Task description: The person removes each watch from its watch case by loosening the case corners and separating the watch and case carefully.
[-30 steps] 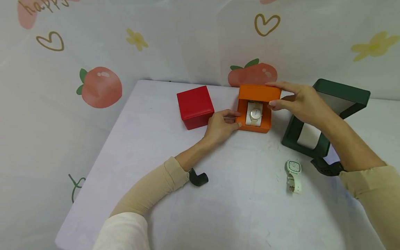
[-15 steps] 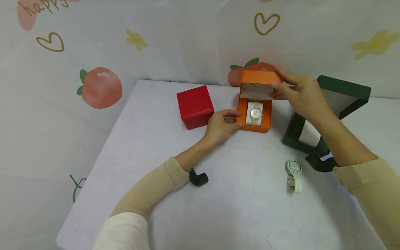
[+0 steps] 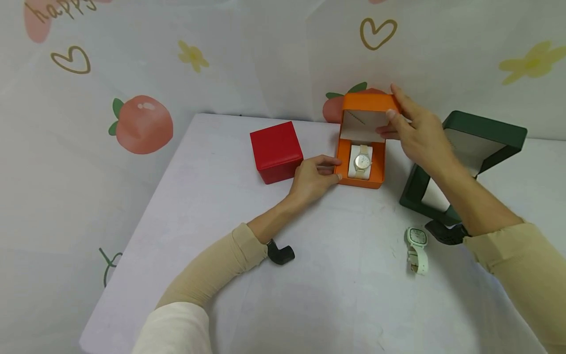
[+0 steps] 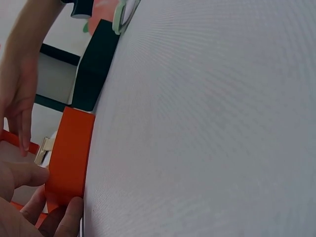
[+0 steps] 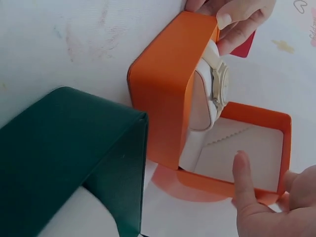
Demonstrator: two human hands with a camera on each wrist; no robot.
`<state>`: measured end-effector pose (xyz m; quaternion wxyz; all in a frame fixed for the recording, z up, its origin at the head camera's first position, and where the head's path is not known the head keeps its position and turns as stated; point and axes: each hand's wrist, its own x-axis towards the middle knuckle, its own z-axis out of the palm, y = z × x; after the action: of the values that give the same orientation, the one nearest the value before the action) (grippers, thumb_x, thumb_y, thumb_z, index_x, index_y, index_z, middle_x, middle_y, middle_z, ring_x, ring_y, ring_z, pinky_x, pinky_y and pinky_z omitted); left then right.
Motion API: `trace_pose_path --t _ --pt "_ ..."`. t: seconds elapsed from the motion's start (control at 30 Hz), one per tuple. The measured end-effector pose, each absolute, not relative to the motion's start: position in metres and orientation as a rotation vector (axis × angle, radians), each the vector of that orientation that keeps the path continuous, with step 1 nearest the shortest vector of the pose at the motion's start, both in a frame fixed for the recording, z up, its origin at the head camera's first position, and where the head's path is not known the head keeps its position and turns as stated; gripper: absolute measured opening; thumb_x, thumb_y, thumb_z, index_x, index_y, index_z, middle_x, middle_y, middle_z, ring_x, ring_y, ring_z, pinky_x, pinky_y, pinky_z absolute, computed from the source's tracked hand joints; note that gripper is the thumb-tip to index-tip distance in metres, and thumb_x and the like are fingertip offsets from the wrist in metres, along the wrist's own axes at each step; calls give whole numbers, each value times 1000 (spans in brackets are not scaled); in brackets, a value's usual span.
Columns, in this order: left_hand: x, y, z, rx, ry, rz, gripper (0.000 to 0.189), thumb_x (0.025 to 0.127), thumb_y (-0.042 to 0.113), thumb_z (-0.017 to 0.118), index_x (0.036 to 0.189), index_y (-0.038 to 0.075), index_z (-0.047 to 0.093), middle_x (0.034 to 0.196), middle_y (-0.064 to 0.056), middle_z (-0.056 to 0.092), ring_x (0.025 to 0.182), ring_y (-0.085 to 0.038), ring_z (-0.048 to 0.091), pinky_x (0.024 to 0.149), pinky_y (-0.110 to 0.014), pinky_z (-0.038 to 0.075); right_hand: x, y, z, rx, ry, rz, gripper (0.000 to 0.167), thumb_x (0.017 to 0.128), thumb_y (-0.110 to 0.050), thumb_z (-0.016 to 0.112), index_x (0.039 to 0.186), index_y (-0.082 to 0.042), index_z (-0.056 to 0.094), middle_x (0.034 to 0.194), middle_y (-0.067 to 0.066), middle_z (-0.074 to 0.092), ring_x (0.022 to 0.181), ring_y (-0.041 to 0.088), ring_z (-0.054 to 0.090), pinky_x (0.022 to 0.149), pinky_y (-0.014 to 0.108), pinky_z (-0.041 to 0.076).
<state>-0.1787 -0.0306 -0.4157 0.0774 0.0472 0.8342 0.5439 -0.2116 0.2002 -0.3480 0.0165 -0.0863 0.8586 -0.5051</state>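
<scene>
An orange watch box stands with its lid raised at the back of the table. Inside, a round-faced watch with a cream strap is wrapped on a white cushion. My left hand grips the box's left wall between thumb and fingers; in the left wrist view the thumb lies at the rim. At the lid's right edge, my right hand holds it with thumb and fingers. The right wrist view shows one finger extended over the pale lid lining.
Left of the orange box sits a closed red box. To the right, a larger green box stands with its lid up, partly behind the right forearm. A white square-faced watch lies in front of it on the table.
The orange lid has swung up and back with my right hand on it, exposing its pale lining and more of the watch. My left hand has stayed on the box's left side.
</scene>
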Motion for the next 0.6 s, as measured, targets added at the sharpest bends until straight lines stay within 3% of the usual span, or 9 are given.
trace_pose_path --t 0.23,0.5,0.6 --pt "-178 -31 -415 144 2489 1625 26 87 7 75 113 13 74 108 0 70 93 -12 67 79 -21 55 -213 195 -346 -162 2674 -1574 60 107 -38 37 160 -29 11 157 12 36 114 29 65 103 40 47" --pt "-177 -31 -415 153 2499 1637 27 87 7 75 113 12 73 110 0 71 94 -12 68 80 -21 56 -208 196 -348 -179 2705 -1539 60 107 -34 39 158 -33 8 160 6 30 116 28 64 100 33 48" --pt "-177 -31 -416 151 2495 1638 27 88 7 74 113 13 73 110 0 71 95 -11 68 80 -21 56 -205 198 -347 -180 2714 -1508 62 106 -35 41 157 -36 7 162 3 26 118 28 63 103 38 46"
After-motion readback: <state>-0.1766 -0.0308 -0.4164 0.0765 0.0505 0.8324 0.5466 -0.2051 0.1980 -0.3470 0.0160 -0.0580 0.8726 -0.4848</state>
